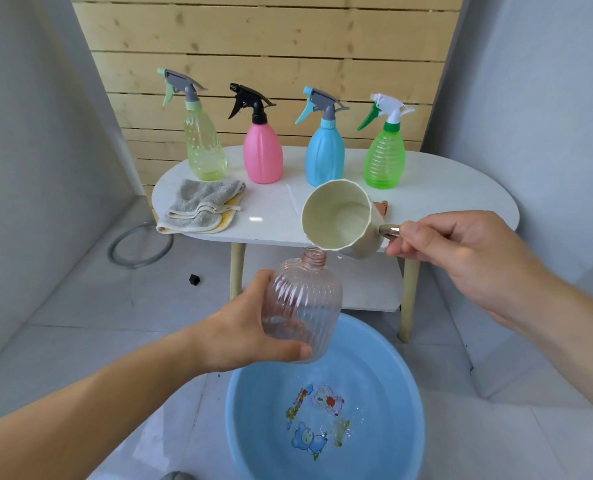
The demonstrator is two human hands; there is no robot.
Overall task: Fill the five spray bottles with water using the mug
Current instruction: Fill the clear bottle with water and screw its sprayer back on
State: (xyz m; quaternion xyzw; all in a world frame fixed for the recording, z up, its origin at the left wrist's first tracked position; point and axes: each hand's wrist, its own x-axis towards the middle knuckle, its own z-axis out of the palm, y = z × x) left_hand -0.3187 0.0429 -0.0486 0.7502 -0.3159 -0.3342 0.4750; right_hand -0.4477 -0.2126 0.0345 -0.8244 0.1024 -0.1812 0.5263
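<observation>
My left hand (243, 336) grips a clear pink ribbed bottle (305, 303) with no spray head, held over the blue basin (250, 420). My right hand (461, 251) holds the cream mug (340, 220) by its handle, tipped on its side with the rim just above the bottle's open neck. On the white table (461, 199) stand a pale green spray bottle (203, 147), a pink one (263, 154), a blue one (324, 157) and a bright green one (385, 161), all with spray heads on.
A folded grey cloth (201, 209) lies on the table's left end. A small brownish object (381, 206) peeks out behind the mug. A small black piece (194, 279) and a hose ring (139, 245) lie on the tiled floor. The basin holds water.
</observation>
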